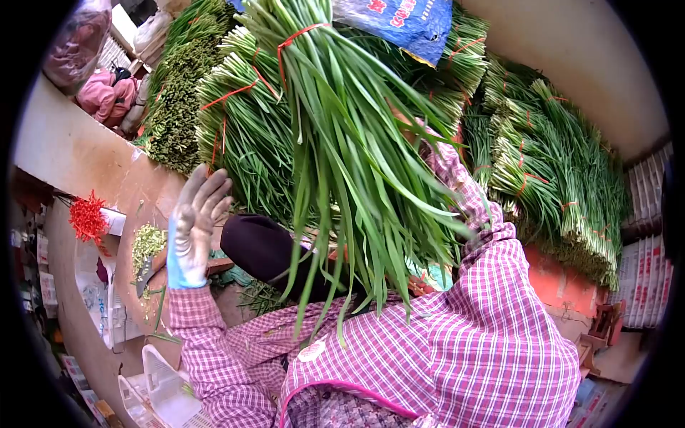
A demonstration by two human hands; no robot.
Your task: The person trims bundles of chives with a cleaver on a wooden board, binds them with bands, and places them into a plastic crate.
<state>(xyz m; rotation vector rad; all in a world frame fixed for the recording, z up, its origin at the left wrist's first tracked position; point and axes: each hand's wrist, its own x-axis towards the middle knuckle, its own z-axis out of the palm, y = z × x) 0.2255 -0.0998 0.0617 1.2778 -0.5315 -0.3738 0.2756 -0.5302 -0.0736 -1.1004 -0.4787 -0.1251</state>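
A large bunch of garlic chives point(357, 143), tied with a red band point(283, 53), is raised close to the camera with its leaves hanging down. My right hand point(405, 123) is mostly hidden behind the leaves, and my right arm reaches up to the bunch, which it holds up. My left hand point(200, 222), in a white and blue glove, is held up to the left, fingers spread and holding nothing. Below it, a knife point(148, 274) lies on the work surface beside a small pile of chopped trimmings point(148, 246).
Tied bunches of chives point(246, 128) are stacked at the back, with more stacked point(549, 164) to the right. A blue printed bag point(407, 25) lies on top. Red ties point(88, 216) hang at the left. White crates point(160, 389) stand below. Another person in pink point(107, 96) sits far left.
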